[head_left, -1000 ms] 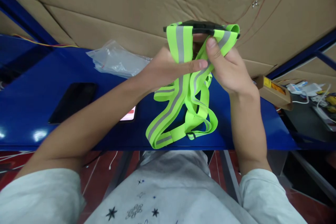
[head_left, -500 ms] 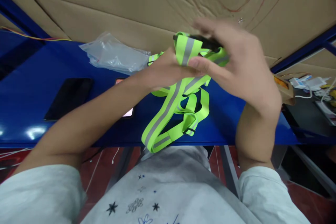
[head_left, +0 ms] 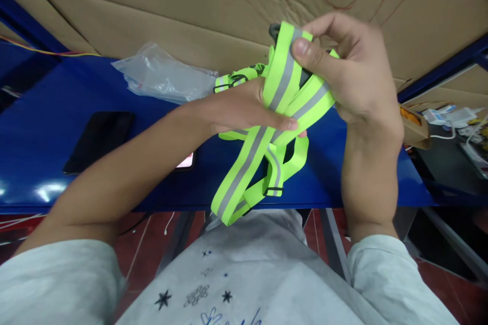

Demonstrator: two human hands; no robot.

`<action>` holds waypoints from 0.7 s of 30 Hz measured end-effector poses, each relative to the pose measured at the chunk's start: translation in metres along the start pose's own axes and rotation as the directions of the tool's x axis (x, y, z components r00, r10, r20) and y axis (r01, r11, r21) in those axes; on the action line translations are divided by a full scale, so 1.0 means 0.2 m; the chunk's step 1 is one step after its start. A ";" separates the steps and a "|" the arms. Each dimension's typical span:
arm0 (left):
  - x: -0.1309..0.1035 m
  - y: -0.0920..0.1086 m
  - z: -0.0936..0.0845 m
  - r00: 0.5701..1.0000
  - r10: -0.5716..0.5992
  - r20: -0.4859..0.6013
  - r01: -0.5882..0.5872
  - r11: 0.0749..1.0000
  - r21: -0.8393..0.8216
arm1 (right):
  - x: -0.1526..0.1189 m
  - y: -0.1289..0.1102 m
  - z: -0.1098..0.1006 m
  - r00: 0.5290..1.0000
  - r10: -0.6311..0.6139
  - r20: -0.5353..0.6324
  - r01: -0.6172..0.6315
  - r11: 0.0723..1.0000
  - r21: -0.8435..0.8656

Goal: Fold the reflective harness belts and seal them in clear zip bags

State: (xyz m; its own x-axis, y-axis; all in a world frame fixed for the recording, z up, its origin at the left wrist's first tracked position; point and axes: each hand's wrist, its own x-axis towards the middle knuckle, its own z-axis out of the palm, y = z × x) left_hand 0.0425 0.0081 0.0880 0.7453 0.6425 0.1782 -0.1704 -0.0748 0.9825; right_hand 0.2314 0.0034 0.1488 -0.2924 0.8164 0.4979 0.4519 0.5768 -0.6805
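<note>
A neon-green reflective strap [head_left: 244,175] with a grey stripe hangs in loops between my hands, its lowest loop over the blue table's front edge. My left hand [head_left: 247,109] is closed around the gathered bands, thumb across the front. Higher up on the right, my right hand [head_left: 343,68] pinches a folded upper part of the strap between thumb and fingers. Some black material shows between the folds there. A black slider buckle [head_left: 273,192] sits on a lower loop. Behind my left wrist lies another bunch of green reflective strap [head_left: 238,78]; whether it joins the held one is hidden.
Clear plastic bags [head_left: 165,78] lie at the back of the blue table [head_left: 320,172], against a cardboard wall [head_left: 152,0]. A black flat device [head_left: 99,139] rests at left. A lit phone [head_left: 186,161] is partly under my left forearm. A cardboard box [head_left: 415,129] stands at right.
My right hand has closed from a loose, blurred position onto the folded upper strap. That upper fold now stands higher and more upright. My left hand keeps its hold, slightly lower.
</note>
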 end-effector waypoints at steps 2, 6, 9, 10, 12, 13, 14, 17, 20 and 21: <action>0.00 -0.01 0.01 1.000 0.005 0.007 -0.005 1.000 -0.007 | 0.01 0.03 0.00 0.995 0.071 0.076 -0.077 0.993 0.092; 0.02 -0.04 0.02 0.999 0.040 -0.017 -0.041 0.997 -0.062 | 0.01 0.03 0.01 0.996 -0.038 0.075 0.046 0.994 -0.098; 0.03 -0.04 0.00 0.998 0.052 -0.027 -0.054 0.994 -0.091 | -0.02 -0.01 0.01 0.963 -0.142 0.230 0.195 0.954 -0.228; 0.03 -0.04 -0.01 0.998 0.055 -0.028 -0.057 0.995 -0.086 | -0.03 -0.02 0.01 0.945 -0.145 0.295 0.220 0.945 -0.242; 0.02 -0.03 -0.02 0.998 0.060 -0.027 -0.062 0.996 -0.071 | -0.05 -0.05 0.01 0.927 -0.107 0.360 0.213 0.939 -0.269; 0.02 -0.02 -0.02 0.998 0.062 -0.024 -0.064 0.996 -0.070 | -0.05 -0.05 0.01 0.932 -0.085 0.352 0.192 0.940 -0.282; 0.02 -0.02 -0.01 0.998 0.057 -0.016 -0.058 0.995 -0.079 | -0.05 -0.06 0.01 0.940 -0.067 0.334 0.171 0.940 -0.294; 0.02 -0.02 0.00 0.999 0.036 0.015 -0.033 0.985 -0.170 | -0.04 -0.07 0.01 0.948 -0.074 0.309 0.171 0.938 -0.302; 0.02 -0.03 0.01 0.995 0.018 0.094 0.003 0.975 -0.223 | -0.04 -0.08 0.00 0.950 -0.088 0.298 0.175 0.945 -0.278; 0.02 -0.03 0.00 0.993 0.017 0.118 0.008 0.978 -0.208 | -0.04 -0.08 -0.01 0.952 -0.078 0.295 0.160 0.952 -0.263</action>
State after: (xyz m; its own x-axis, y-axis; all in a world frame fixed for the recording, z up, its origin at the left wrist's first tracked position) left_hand 0.0476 0.0108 0.0833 0.8134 0.5463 0.1996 -0.2945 0.0909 0.9513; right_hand 0.2281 -0.0122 0.1563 -0.5628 0.7398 0.3687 0.6047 0.6726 -0.4266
